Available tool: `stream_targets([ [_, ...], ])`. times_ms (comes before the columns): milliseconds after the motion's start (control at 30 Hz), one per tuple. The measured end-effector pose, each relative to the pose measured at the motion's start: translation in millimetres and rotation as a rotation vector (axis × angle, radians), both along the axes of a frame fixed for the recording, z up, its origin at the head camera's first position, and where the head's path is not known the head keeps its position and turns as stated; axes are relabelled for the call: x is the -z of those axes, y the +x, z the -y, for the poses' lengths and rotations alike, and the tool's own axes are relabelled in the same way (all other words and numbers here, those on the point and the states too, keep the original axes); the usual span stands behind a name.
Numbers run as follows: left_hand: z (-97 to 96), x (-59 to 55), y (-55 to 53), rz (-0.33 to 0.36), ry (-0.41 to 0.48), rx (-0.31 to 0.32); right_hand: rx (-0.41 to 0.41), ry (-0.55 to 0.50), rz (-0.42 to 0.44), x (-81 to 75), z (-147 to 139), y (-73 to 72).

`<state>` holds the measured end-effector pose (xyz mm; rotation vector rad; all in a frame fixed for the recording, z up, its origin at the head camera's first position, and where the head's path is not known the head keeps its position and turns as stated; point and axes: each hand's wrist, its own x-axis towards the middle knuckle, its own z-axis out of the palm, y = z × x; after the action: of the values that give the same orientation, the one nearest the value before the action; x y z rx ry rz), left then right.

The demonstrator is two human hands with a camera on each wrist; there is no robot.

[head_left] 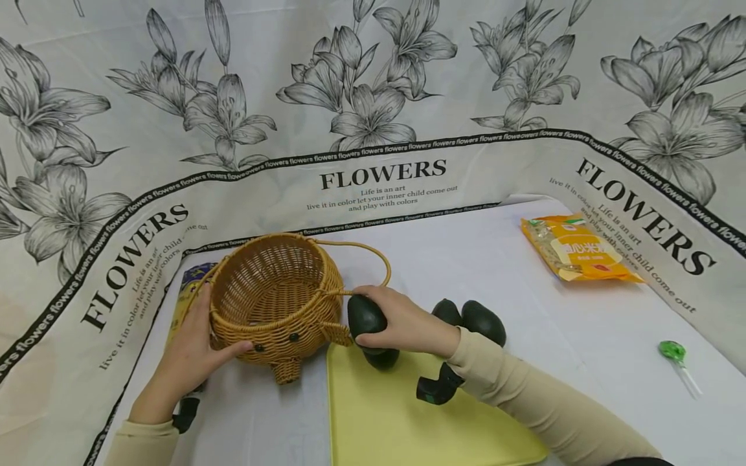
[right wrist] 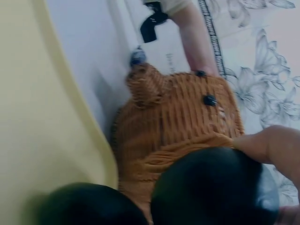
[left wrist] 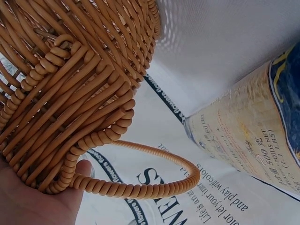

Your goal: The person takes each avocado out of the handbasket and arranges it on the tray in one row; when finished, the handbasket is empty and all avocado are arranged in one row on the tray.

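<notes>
A brown wicker basket [head_left: 280, 278] with an animal face, a snout and ears stands at the left, tipped a little toward me. My left hand [head_left: 195, 356] holds its left side, thumb across the front; the left wrist view shows this hand at a woven ear [left wrist: 70, 126] beside a looped handle [left wrist: 140, 187]. Beside the basket's right ear, my right hand [head_left: 402, 323] grips a dark green avocado [head_left: 366, 315]. Under it, a second avocado [head_left: 381, 358] lies at the yellow tray's [head_left: 373, 414] back edge. Two more avocados, one at the back [head_left: 484, 320], sit beyond my right wrist.
An orange snack packet [head_left: 583, 249] lies at the back right, and a green lollipop [head_left: 674, 353] at the right. Behind the basket, to the left, lies a yellow and blue bag [head_left: 189, 291]. A flower-printed cloth [head_left: 379, 171] rises behind the white table.
</notes>
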<state>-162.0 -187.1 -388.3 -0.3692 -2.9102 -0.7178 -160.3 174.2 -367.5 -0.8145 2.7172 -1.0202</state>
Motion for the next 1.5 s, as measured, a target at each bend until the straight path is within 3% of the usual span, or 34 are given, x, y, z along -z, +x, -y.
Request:
stream_targets([
  [200, 0.5, -1.3, -0.2, 0.020, -0.002, -0.010, 0.012, -0.017, 0.002, 6.6, 8, 5.5],
  [500, 0.5, 0.0, -0.4, 0.004, 0.002, -0.004, 0.006, 0.045, -0.027, 15.4, 31, 7.0],
  [733, 1.2, 1.5, -1.5, -0.007, -0.002, -0.006, 0.032, 0.194, -0.129, 26.7, 37, 10.8],
  [1000, 0.8, 1.0, -1.1, 0.001, -0.005, -0.008, 0.041, 0.419, -0.313, 47.3, 25, 11.3],
  [1500, 0.7, 0.3, -1.2, 0.013, 0.003, -0.005, 0.130, 0.509, -0.265, 43.1, 18, 10.2],
])
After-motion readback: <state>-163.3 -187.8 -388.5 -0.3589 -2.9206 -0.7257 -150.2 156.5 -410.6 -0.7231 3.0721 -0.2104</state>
